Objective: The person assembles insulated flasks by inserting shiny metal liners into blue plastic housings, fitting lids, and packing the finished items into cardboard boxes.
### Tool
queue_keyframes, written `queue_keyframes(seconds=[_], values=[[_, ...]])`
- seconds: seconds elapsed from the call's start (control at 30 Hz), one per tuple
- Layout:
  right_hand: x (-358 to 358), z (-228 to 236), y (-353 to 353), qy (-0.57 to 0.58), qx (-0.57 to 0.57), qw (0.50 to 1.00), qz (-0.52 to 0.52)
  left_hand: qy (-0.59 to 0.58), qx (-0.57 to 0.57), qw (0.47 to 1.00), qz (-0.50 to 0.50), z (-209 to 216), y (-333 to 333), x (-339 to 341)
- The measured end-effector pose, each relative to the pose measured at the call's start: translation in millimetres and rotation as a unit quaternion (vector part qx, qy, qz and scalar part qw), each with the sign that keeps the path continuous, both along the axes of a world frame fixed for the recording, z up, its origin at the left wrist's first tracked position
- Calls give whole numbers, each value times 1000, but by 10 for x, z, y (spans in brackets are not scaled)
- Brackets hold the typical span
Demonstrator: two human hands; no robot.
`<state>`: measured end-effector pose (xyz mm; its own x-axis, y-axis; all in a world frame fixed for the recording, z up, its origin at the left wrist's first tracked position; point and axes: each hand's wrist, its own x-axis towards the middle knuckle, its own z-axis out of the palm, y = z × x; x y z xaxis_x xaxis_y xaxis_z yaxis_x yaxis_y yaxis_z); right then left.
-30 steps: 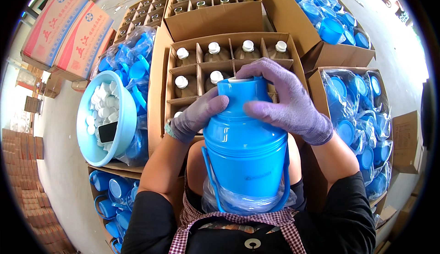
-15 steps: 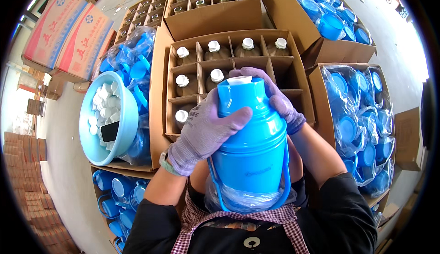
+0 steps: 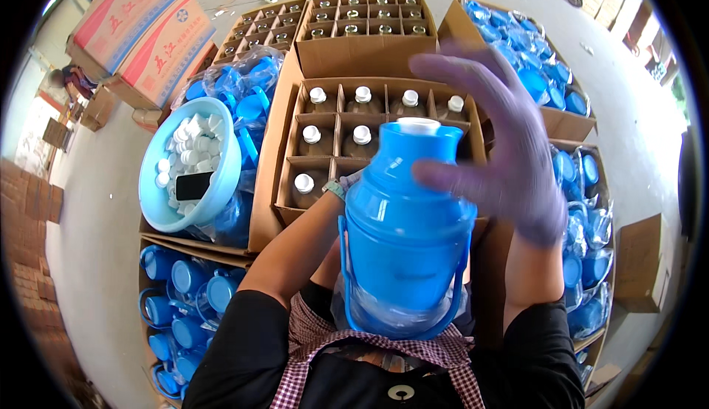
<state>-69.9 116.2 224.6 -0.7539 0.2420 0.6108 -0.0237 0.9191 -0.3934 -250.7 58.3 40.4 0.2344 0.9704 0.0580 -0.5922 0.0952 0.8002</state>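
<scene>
1. Here's the flask [image 3: 402, 243], blue and centre stage, at the person's lap; take it as the middle of the clock, with 12 away from the body.
2. Its long axis runs close to the 6–12 line: base at 6 by the checked apron [image 3: 299, 346], neck up toward 12, mouth uppermost. Whether it stands quite plumb, I can't tell from this overhead view.
3. A white stopper [image 3: 419, 124] sits in the mouth, and the lip [image 3: 452, 134] juts out toward 1.
4. The handle [image 3: 345, 261] hangs down both flanks and loops round the base at 6, where clear film [image 3: 399, 319] wraps the lower body.
5. Now the right hand [image 3: 509, 143], gloved in purple, up at 1 to 2: spread wide, thumb and fingers well apart, blurred. Its thumb lies across the flask's shoulder in this view; contact, can't tell.
6. And the left hand [image 3: 350, 181]? Just a sliver at 10 to 11, mostly hidden behind the flask; its grip can't be told.
7. Beyond, at 12, a divided carton [image 3: 272, 165] holds white-capped bottles [image 3: 315, 145].
8. Toward 10, a pale blue basin [image 3: 235, 165] carries white caps [image 3: 193, 156] and a dark phone [image 3: 193, 186].
9. Out at 3, wrapped blue casings [image 3: 597, 224]; more casings near 8.
</scene>
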Motion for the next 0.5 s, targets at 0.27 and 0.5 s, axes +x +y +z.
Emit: queue_keyframes(seconds=[0.27, 0.5], values=[[-128, 469, -646, -145, -121, 901, 391, 33, 28, 997, 61, 133, -587, 78], [676, 387, -808, -204, -237, 941, -127, 400, 149, 873, 234, 928, -2261, 568]])
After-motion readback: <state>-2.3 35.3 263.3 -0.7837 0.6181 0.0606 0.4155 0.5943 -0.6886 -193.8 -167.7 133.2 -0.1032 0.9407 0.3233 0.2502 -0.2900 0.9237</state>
